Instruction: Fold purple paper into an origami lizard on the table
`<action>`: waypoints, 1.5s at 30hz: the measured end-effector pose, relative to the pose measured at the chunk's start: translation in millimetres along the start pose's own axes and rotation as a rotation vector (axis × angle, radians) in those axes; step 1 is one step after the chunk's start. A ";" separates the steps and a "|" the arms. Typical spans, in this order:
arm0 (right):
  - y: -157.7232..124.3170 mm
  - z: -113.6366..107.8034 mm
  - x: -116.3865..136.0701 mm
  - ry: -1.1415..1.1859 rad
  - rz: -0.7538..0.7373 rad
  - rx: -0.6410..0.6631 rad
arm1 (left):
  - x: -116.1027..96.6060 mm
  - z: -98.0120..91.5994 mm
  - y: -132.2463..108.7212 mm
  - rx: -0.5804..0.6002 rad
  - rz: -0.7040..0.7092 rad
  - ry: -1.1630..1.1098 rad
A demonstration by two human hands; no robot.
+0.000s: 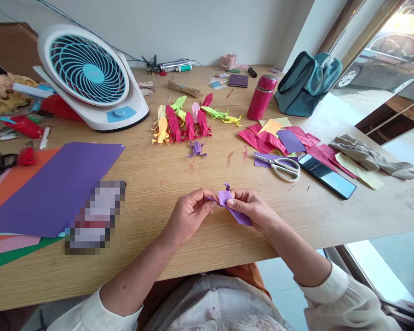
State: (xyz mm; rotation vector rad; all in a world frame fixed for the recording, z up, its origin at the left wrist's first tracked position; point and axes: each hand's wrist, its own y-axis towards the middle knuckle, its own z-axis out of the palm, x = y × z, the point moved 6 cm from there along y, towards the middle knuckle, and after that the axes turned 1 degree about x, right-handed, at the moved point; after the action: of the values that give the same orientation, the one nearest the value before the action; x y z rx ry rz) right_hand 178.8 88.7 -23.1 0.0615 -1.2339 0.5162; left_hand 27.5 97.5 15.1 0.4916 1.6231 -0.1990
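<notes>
Between my hands, just above the near part of the table, is a partly folded purple paper figure [240, 217] with thin limbs sticking out. My left hand [193, 212] pinches one narrow limb on its left side. With thumb on top and fingers behind, my right hand [251, 207] grips the body. A finished purple origami frog [197, 148] sits on the wood beyond my hands. Behind it stand several folded paper animals [189, 127] in red, yellow, green and pink.
White-handled scissors [285, 169] and a phone [327, 175] lie at right beside coloured paper pieces [291, 140] and a grey glove [369, 156]. A red flask [262, 97] and teal bag [305, 85] stand behind. At left are purple sheets [62, 184], a blurred object [96, 216] and a fan [89, 76].
</notes>
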 end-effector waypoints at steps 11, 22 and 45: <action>2.2 7.8 5.7 -0.109 -0.082 0.004 | 10.4 2.1 -2.3 -0.105 -0.141 -0.176; 2.7 5.1 4.9 -0.261 -0.168 -0.051 | 15.4 5.7 -1.8 -0.050 -0.172 -0.246; 2.6 3.6 -3.9 -0.419 -0.318 -0.127 | 17.6 1.4 -5.4 -0.147 -0.020 -0.071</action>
State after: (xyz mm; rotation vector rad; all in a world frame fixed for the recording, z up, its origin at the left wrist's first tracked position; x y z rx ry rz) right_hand 173.7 88.5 -26.0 0.2637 -1.6269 0.1473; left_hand 25.7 95.5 -3.1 0.3515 1.5608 -0.1096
